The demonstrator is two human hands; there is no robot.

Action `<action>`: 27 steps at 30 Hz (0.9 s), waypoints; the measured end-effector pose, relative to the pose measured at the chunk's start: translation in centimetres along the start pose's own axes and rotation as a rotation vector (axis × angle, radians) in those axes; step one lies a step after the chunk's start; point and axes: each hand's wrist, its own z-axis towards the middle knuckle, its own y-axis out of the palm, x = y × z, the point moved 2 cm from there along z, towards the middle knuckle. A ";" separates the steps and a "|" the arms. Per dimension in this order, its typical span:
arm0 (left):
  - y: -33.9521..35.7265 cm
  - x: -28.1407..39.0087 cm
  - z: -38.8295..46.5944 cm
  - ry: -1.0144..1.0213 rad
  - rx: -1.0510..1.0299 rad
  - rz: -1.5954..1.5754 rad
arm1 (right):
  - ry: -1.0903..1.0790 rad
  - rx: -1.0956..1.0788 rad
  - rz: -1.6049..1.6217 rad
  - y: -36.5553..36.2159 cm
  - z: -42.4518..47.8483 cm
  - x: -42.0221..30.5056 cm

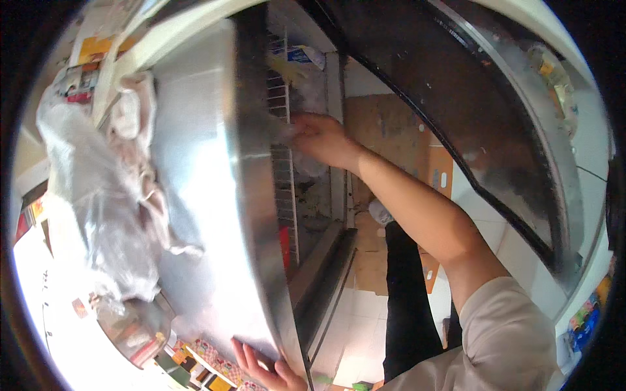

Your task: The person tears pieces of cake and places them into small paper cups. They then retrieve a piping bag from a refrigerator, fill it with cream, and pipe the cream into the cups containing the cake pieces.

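Note:
My right hand [318,139] reaches through the open door of an under-counter refrigerator, beside its white wire shelf [288,195]. Its fingers are curled; a blurred, translucent patch lies at the fingertips, and whether they grip it is unclear. Bagged goods [313,93], some in clear plastic, lie deeper inside, partly hidden by the hand and shelf. A red item [284,247] shows low behind the wires. My left hand [266,369] rests with fingers apart at the near edge of the stainless steel countertop [195,146], holding nothing visible.
The dark-lined refrigerator door [469,122] stands open at the right. Crumpled clear plastic bags [117,229], a pale cloth [142,132] and a clear container [139,332] lie on the left of the counter. Flattened cardboard [386,137] covers part of the tiled floor.

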 end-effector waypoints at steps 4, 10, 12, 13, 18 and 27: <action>-1.1 -0.6 0.2 0.052 -0.001 -0.082 | 0.019 0.004 0.082 -2.3 -8.9 -6.3; -4.2 5.1 -2.7 0.135 0.104 -0.410 | 0.244 -0.029 -0.008 -3.7 -24.9 -19.9; -2.7 10.1 -3.0 0.194 -0.084 -0.595 | 0.345 -0.037 -0.015 -3.7 -29.7 -23.5; -1.1 11.6 -3.5 0.196 -0.160 -0.670 | 0.390 -0.061 -0.015 -3.7 -31.5 -23.9; 7.1 14.0 -8.2 0.129 -0.120 -1.014 | 0.354 -0.313 -0.256 -3.9 -36.5 -28.1; -5.9 7.8 -12.9 -0.184 -0.174 -1.068 | 0.435 0.552 -1.153 -23.5 -33.2 -16.9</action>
